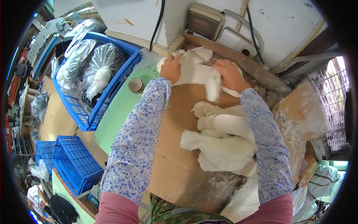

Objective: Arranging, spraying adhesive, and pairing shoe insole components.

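White fleecy fabric pieces (195, 72) lie spread at the far end of the work surface. My left hand (171, 68) is closed on their left edge, fingers bent over the fabric. At their right side my right hand (230, 76) grips the same fabric, part of it hanging toward me below the fingers. Closer in, beside my right forearm, rests a loose pile of cream-white fleecy pieces (220, 145), some with their smooth backing turned up. The undersides of both hands are hidden.
Brown cardboard (167, 149) covers much of the green tabletop (123, 108). A small round tin (136, 85) stands left of my left arm. Farther left is a blue crate (102, 115) of bagged goods. Stacked blue baskets (76, 164) sit lower left. Loose fluff (298, 115) clings at right.
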